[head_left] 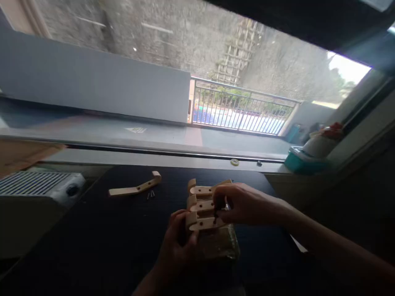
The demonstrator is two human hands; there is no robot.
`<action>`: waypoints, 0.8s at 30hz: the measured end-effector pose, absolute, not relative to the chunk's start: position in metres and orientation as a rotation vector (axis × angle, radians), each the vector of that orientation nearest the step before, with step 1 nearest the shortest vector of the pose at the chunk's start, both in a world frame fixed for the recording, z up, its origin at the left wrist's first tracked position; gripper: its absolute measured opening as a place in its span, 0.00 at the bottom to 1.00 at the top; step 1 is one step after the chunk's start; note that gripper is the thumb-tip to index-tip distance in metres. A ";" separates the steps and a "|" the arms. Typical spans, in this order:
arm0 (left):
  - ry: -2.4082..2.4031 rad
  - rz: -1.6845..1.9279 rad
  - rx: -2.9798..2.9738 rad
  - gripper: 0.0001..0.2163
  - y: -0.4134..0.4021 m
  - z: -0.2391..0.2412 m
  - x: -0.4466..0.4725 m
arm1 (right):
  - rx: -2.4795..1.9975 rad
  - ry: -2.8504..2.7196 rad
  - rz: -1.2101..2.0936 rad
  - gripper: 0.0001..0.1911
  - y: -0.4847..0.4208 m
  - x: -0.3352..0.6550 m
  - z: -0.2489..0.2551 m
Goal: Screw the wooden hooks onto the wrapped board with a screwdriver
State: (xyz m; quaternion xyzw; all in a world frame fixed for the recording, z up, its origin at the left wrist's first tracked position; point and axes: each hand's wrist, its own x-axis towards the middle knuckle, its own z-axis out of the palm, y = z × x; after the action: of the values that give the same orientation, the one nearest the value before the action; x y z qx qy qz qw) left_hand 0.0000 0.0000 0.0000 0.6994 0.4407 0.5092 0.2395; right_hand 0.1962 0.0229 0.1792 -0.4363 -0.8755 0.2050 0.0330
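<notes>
Three pale wooden hooks lie side by side across a brownish board with a shiny, film-like edge: a far hook, a middle hook and a near hook. Dark holes show in them. My left hand grips the curled end of the near hook, thumb in front and fingers behind. Over its right end, my right hand is closed in a pinch by a hole. A small dark thing shows under the fingertips, too dim to name.
A loose wooden hook and several screws lie at the back left of the dark table. A tape roll and a teal container stand on the windowsill. A radiator is at the left.
</notes>
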 end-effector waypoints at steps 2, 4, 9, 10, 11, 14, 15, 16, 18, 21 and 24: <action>1.212 1.401 1.913 0.12 -0.001 0.000 0.000 | -1.321 -2.755 0.543 0.13 0.025 0.196 0.183; 1.217 1.405 1.914 0.12 -0.002 0.000 0.000 | -1.300 -2.850 0.441 0.09 0.027 0.194 0.187; 1.225 1.394 1.926 0.13 -0.001 -0.001 -0.001 | -1.258 -3.246 0.099 0.03 0.034 0.170 0.204; 1.227 1.390 1.927 0.13 -0.001 -0.002 -0.001 | -1.260 -3.343 0.026 0.03 0.035 0.164 0.206; 1.230 1.390 1.927 0.12 -0.001 -0.002 -0.001 | -1.245 -3.424 -0.046 0.04 0.036 0.158 0.209; 1.225 1.392 1.934 0.12 -0.002 -0.002 -0.001 | -1.143 -3.558 -0.204 0.06 0.039 0.145 0.209; 1.222 1.393 1.934 0.12 -0.002 -0.001 -0.001 | -1.092 -3.580 -0.217 0.07 0.041 0.143 0.208; 1.219 1.391 1.934 0.12 -0.002 -0.001 -0.001 | -1.046 -3.597 -0.209 0.07 0.043 0.143 0.206; 1.215 1.388 1.931 0.12 -0.002 0.000 -0.002 | -0.984 -3.595 -0.174 0.06 0.046 0.145 0.200; 1.206 1.394 1.923 0.13 -0.002 0.000 -0.002 | -1.059 -3.540 -0.084 0.05 0.052 0.152 0.194; 1.192 1.410 1.920 0.14 -0.002 0.000 -0.002 | -1.316 -3.422 0.035 0.06 0.053 0.158 0.193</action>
State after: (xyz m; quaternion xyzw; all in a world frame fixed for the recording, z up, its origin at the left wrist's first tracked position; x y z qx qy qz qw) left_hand -0.0021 -0.0018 -0.0004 0.7003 0.4347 0.5143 0.2368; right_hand 0.1581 0.0530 0.1927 -0.3466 -0.9014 0.0091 -0.2593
